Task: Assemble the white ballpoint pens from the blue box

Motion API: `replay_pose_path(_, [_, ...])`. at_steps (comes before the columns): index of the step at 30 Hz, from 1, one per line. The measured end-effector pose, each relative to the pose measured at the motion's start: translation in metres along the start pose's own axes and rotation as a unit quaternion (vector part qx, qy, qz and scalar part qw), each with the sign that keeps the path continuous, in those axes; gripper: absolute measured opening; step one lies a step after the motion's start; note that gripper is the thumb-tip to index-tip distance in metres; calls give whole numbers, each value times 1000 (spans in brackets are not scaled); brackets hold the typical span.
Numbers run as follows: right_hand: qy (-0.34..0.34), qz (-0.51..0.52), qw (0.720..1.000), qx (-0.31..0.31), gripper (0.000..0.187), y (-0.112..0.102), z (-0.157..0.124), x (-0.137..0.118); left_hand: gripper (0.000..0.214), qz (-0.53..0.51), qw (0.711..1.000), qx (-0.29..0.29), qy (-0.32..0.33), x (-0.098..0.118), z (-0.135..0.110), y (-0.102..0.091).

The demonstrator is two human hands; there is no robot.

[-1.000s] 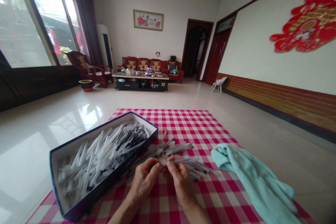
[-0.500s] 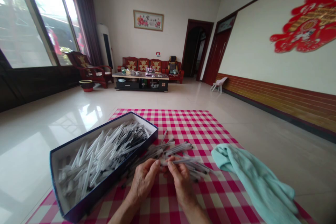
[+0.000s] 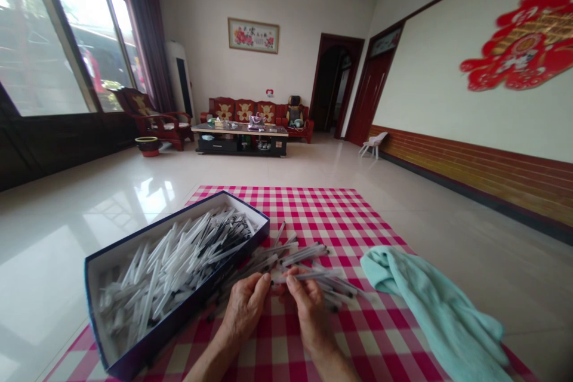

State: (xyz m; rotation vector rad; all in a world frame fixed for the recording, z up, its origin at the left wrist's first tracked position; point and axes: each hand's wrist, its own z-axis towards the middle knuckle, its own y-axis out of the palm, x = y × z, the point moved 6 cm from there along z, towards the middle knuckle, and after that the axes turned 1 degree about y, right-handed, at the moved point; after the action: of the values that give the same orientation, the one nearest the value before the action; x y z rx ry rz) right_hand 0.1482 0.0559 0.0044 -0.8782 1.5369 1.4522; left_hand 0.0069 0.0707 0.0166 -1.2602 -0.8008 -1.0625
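My right hand (image 3: 308, 301) is closed in a pinch around a clear-barrelled pen (image 3: 323, 274), which lies nearly level and sticks out to the right past the fingers. Just to its left, my left hand (image 3: 247, 301) has thumb and forefinger pressed together near the pen's left end; a small dark spot shows at the fingertips, too blurred to name. Beneath and beyond both hands, a loose pile of similar pens (image 3: 307, 252) with dark ends lies on the checked tablecloth (image 3: 313, 206). A blue box (image 3: 267, 228) with white inner walls, holding many pens (image 3: 179, 262), stands at the left.
A mint-green cloth (image 3: 430, 298) lies crumpled on the table's right side. Past the table's far edge is a shiny tiled floor, with a low coffee table (image 3: 242, 129), a red wooden sofa (image 3: 280, 110), an armchair (image 3: 152, 119) and a small pale chair (image 3: 373, 143).
My left thumb and forefinger have shifted very slightly left, away from my right fingertips. The right hand, the pen pile, the box and the cloth look the same.
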Motion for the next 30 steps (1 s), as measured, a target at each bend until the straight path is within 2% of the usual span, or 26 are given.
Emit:
replay_pose_path(8, [8,95,995,6,15,1,2,-1,29,21,999,5,25,11,-3,-4])
replay_pose_path(11, [6,108,994,23,17,-2,3,2,22,100,991,55,63,23,-3,-15])
replay_pose_path(13, [7,103,994,36,19,-5,4,4,18,181,970,125,99,34,-2,-30])
replay_pose_path(16, [14,93,994,46,21,-6,5,6,18,318,916,219,114,47,0,-58])
replay_pose_path(18, [17,92,995,46,22,-6,4,6,20,396,881,244,84,49,2,-74])
replay_pose_path(20, [18,91,995,46,22,-6,3,5,22,442,862,244,51,48,4,-86])
replay_pose_path(25, [17,91,995,48,22,-4,3,2,27,454,861,228,28,45,8,-94])
replay_pose_path(28, [18,85,995,54,23,-4,2,1,24,428,869,238,68,49,6,-87])
replay_pose_path(30, [20,75,995,55,23,-4,2,1,22,387,886,225,117,54,2,-76])
